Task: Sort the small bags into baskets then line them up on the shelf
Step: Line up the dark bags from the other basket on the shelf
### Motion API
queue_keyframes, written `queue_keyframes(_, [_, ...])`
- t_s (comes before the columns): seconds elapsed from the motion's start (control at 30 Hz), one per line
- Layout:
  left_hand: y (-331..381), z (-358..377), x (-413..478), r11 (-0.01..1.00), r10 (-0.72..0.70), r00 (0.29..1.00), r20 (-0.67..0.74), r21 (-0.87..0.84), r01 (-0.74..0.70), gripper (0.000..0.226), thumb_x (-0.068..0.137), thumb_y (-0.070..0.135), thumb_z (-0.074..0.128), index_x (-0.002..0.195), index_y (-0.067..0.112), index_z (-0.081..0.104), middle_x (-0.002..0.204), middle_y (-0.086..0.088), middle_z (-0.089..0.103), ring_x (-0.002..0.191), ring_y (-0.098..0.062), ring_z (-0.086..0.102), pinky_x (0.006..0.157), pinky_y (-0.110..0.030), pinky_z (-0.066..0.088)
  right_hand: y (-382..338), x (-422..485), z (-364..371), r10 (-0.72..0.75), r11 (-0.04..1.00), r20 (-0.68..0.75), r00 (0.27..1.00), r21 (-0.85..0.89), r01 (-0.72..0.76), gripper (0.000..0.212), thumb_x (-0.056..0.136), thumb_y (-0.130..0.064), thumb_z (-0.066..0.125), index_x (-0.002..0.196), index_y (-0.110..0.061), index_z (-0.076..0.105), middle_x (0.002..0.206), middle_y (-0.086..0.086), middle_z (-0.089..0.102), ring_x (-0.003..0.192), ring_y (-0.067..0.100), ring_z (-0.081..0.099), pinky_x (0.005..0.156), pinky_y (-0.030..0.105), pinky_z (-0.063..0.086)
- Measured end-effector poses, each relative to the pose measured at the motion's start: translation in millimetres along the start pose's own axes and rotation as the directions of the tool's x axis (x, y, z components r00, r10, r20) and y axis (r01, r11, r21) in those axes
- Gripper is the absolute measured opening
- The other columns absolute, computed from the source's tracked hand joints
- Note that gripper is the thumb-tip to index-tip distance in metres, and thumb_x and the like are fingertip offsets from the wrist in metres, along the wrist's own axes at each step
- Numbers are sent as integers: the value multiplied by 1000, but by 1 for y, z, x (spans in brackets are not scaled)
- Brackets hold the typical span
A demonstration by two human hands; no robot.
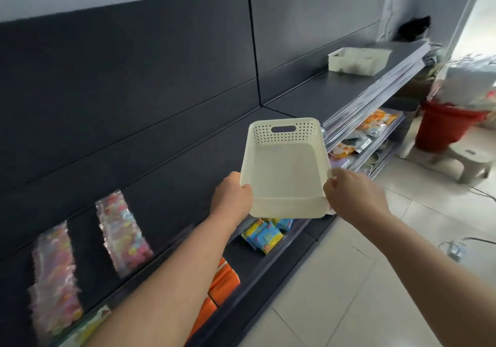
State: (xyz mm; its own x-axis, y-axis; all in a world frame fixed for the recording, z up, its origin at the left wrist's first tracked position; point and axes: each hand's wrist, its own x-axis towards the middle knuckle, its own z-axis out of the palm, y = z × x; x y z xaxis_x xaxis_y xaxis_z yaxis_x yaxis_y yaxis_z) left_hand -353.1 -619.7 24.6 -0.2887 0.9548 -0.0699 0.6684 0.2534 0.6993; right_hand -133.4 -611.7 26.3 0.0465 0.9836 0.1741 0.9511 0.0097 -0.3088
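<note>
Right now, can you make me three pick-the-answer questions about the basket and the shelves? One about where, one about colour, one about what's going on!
1. Where is the second basket?
A. On the top shelf, far right
B. On the floor
C. Inside the red bucket

2. What colour is the held basket?
A. Blue
B. Cream white
C. Black

3. What is in the held basket?
A. Orange packets
B. Candy bags
C. Nothing

Answers:
1. A, it sits on the dark top shelf towards the far end.
2. B, its perforated walls and floor are cream white.
3. C, its floor is bare; the left hand and right hand grip its near corners in the air.
</note>
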Motion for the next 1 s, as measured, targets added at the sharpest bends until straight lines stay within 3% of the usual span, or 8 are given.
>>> queue_keyframes(0.1, [34,32,11,1000,22,1000,21,-13,-22,21,92,17,43,108,17,57,106,0,65,92,-24,64,80,-45,58,37,18,-12,52,999,0,999,7,-52,23,94,-22,34,96,-18,56,81,1,60,70,21,52,48,25,28])
queue_keyframes(0.33, [89,78,50,998,59,995,77,14,-60,22,92,19,41,108,20,56,104,2,64,93,-26,62,83,-46,56,92,65,-13,156,984,38,987,76,-159,21,94,-20,33,82,-15,50,74,3,53,59,13,42,48,27,26])
queue_keyframes(0.47, [115,103,92,994,105,990,99,3,-106,23,92,18,41,110,21,56,102,2,64,93,-24,61,83,-45,55,113,106,-5,184,980,21,983,80,-185,23,95,-20,32,92,-17,54,78,3,55,67,20,47,50,28,28])
queue_keyframes(0.67, [157,138,189,985,174,976,130,-41,-170,23,94,17,41,113,20,55,106,1,63,91,-22,60,78,-39,55,134,203,3,224,973,-46,973,74,-221,22,96,-20,33,80,-15,47,79,5,53,74,28,46,59,33,32])
queue_keyframes(1.0, [226,183,319,982,166,970,176,-122,-146,20,92,18,41,110,24,49,103,2,59,88,-22,60,78,-45,59,157,342,2,278,949,-32,960,164,-269,17,94,-18,35,89,-10,49,84,7,51,78,29,44,66,34,33])
